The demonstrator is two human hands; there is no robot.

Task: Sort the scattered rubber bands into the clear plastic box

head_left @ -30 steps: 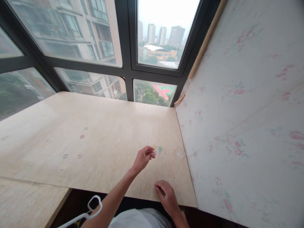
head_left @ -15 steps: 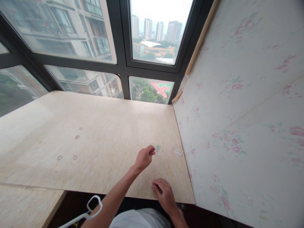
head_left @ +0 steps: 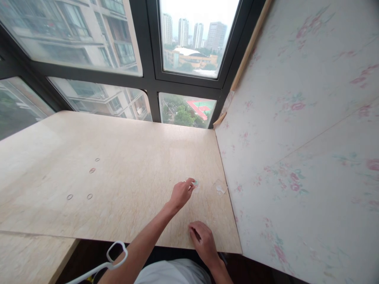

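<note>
My left hand [head_left: 182,194] reaches over the pale stone-patterned sill, its thumb and fingers pinched at the edge of a small clear plastic packet [head_left: 196,185]. A round green mark or ring shows in that packet, too small to make out. My right hand [head_left: 202,239] rests near the front edge, fingers loosely curled and nothing visible in them. Just right of the packet, close to the wall, lies another clear piece of plastic with a white part [head_left: 219,189].
Several thin rings lie on the left of the sill [head_left: 142,154], among them a reddish ring [head_left: 92,170]. Dark-framed windows [head_left: 183,84] border the back; a flowered wall [head_left: 266,150] rises at the right. A white looped frame [head_left: 117,252] is by my left forearm.
My left hand has shifted slightly right and up, its fingers now covering more of the packet's near side. The view has drifted a little; the right hand stays about where it was.
</note>
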